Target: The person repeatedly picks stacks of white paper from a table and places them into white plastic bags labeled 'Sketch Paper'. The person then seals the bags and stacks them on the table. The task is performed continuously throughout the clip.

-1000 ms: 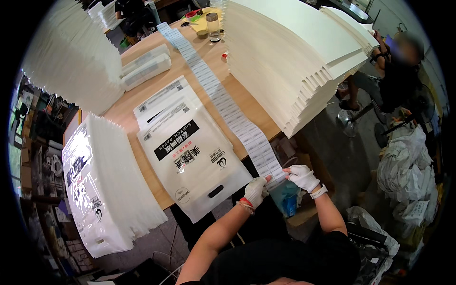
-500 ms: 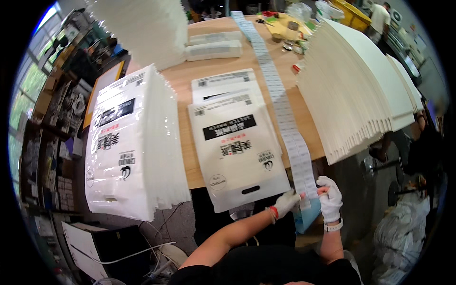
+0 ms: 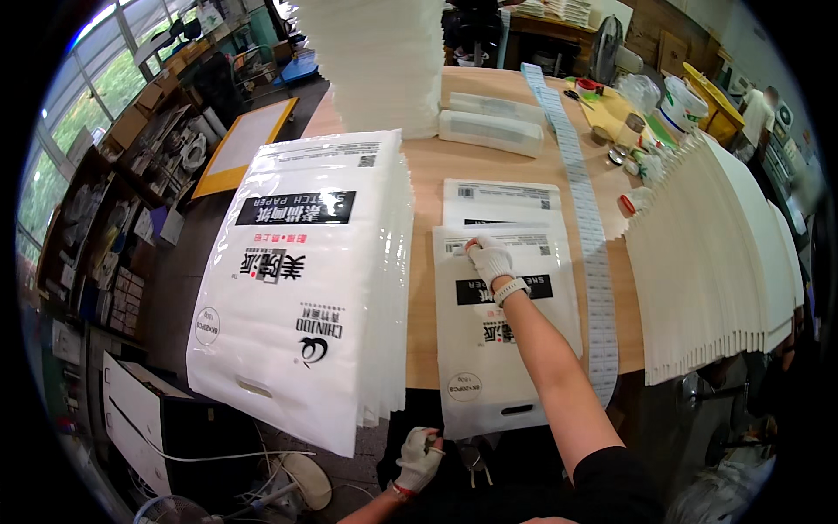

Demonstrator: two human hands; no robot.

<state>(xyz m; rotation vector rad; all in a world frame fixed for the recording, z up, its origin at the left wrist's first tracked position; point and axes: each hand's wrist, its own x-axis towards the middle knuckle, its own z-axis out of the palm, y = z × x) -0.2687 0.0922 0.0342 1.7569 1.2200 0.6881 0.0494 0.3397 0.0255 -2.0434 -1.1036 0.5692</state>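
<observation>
My right hand [image 3: 490,265], in a white glove with bare fingertips and a pale wristband, rests on the upper left of a white printed plastic bag [image 3: 476,375]. Its fingers are drawn together at the bag's barcode corner; whatever is under them is hidden. This bag lies on other similar bags, with its slot handle toward me. My left hand [image 3: 417,459], gloved with a red band at the wrist, is loosely closed below the table edge, just left of the bag's near corner. Nothing shows in its curled fingers. A long strip of small labels [image 3: 596,262] runs along the bag's right side.
A tall stack of filled bags [image 3: 288,288] stands at the left, and fanned white sheets [image 3: 707,279] at the right. Behind are a high white pile [image 3: 375,70], two clear-wrapped packs [image 3: 491,131], scissors [image 3: 572,94] and jars. A cabinet [image 3: 131,428] and cables sit lower left.
My right hand has gone from the near end of the label strip up to the bag's top left. My left hand has left the strip and dropped leftward. The view has shifted.
</observation>
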